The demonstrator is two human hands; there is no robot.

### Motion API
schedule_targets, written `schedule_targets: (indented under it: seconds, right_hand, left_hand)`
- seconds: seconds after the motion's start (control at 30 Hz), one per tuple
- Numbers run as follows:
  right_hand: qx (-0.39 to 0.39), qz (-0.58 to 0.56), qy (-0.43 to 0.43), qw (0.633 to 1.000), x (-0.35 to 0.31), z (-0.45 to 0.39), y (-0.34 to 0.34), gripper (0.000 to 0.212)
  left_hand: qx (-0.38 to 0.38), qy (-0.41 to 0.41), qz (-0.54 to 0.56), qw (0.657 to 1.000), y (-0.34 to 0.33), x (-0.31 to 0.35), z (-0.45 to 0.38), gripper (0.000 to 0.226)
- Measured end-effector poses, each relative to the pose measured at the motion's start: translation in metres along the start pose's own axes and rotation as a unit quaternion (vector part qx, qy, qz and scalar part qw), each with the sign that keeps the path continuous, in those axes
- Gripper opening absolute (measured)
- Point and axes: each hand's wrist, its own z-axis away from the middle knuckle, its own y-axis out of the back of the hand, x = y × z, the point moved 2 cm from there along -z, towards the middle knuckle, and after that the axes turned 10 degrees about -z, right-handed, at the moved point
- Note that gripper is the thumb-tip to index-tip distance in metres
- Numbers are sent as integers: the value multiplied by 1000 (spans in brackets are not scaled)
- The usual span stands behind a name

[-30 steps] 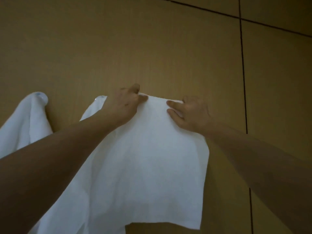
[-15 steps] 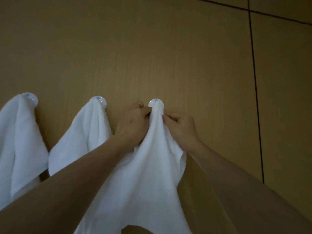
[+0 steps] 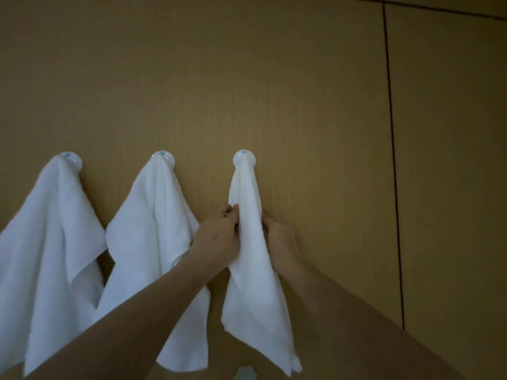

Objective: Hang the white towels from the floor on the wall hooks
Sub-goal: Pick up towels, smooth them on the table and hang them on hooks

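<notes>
I watched the third white towel [image 3: 251, 242] settle onto the right-hand wall hook [image 3: 244, 158]; half a second earlier both hands were up at the hook, and they had since slid down. My left hand [image 3: 218, 239] pinched its folds; my right hand [image 3: 279, 237] I couldn't tell. All three seen hooks carried towels.

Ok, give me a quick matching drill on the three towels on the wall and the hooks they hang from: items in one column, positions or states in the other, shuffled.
Column 1:
1. left towel
2. middle towel
3. right towel
4. right hook

Column 2:
A. gripped from both sides by the left hand and right hand
B. round white knob, towel top caught on it
C. hangs free, nearest the frame's left edge
D. hangs partly behind the left forearm

Pairs: 1-C, 2-D, 3-A, 4-B
</notes>
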Motion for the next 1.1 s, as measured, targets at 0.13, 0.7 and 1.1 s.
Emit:
schedule_targets:
  seconds: [0.13,0.7,1.1]
  right_hand:
    - [-67,64,-62,994,-14,29,14,29]
    - [36,387,-262,884,-143,234,82,58]
    - [161,491,-455,725,-321,540,224,61]
  left_hand:
    - [-41,3,57,998,28,4,14,21]
    - [-93,-127,247,956,133,56,137,41]
    - [-143,-333,423,830,336,282,296,45]
